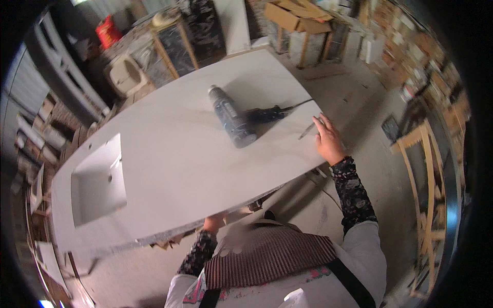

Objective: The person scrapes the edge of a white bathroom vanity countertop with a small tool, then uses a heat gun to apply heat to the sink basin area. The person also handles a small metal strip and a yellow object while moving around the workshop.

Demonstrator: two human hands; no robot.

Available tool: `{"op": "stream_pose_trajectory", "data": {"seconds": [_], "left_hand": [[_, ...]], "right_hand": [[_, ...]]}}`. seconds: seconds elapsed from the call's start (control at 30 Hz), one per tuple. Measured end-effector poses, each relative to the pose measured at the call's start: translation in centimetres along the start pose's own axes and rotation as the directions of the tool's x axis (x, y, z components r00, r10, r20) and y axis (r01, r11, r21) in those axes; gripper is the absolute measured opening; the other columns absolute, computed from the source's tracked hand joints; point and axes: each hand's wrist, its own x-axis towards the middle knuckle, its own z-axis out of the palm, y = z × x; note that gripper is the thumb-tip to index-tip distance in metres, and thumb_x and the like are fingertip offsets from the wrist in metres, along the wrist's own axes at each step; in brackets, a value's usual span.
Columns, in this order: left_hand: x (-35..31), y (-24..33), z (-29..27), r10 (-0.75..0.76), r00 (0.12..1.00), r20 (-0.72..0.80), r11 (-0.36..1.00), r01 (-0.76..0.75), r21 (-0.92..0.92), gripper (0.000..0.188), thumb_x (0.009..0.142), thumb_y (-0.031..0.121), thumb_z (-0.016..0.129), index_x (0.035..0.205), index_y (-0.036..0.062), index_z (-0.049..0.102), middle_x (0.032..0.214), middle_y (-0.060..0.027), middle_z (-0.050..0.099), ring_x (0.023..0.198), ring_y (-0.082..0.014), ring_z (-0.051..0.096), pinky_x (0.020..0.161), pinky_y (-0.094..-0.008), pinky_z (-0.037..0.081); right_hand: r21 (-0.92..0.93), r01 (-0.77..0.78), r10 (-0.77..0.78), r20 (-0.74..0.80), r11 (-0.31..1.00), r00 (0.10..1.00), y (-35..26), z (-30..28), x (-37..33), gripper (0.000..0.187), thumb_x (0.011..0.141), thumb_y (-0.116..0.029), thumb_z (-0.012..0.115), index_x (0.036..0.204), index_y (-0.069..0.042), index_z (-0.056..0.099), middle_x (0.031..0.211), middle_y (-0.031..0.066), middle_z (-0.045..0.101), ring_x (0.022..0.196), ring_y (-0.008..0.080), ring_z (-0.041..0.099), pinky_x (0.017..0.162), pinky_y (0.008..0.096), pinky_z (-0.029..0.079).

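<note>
The left hand [213, 222] is largely concealed at the near edge of the surface [169, 159]; its fingers are out of sight, so whether they grip anything cannot be told. The right hand [330, 142], above the right end, has its fingers slightly parted beside a thin grey blade [306, 131]; the blade's upper end meets the fingertips, and a firm pinch cannot be confirmed. Left of the blade, a blue-black heat gun [231, 117] lies on its side, its lettering blurred; its black cord [302, 104] passes out of sight over the edge. The surface is a white slab, its outline bowed by the lens, with a rectangular sink [97, 190] at left. Beyond stand a cardboard box [282, 16], a red container [108, 32] and, at right, a wooden frame [426, 179] on the dusty floor [354, 110].
</note>
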Motion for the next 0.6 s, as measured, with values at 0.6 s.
{"op": "stream_pose_trajectory", "data": {"seconds": [0.6], "left_hand": [[8.4, 5.5, 4.9, -0.412, 0.704, 0.578, 0.766, 0.612, -0.198, 0.024, 0.084, 0.021, 0.063, 0.106, 0.0126, 0.066, 0.103, -0.0081, 0.064, 0.094, -0.0259, 0.061, 0.078, -0.0375, 0.05]], "right_hand": [[0.678, -0.537, -0.059, 0.646, 0.502, 0.761, -5.5, -4.6, -11.5, 0.016, 0.096, -0.013, 0.057, 0.108, -0.002, 0.058, 0.082, 0.0017, 0.053, 0.071, 0.0083, 0.047, 0.061, 0.0257, 0.041]]}}
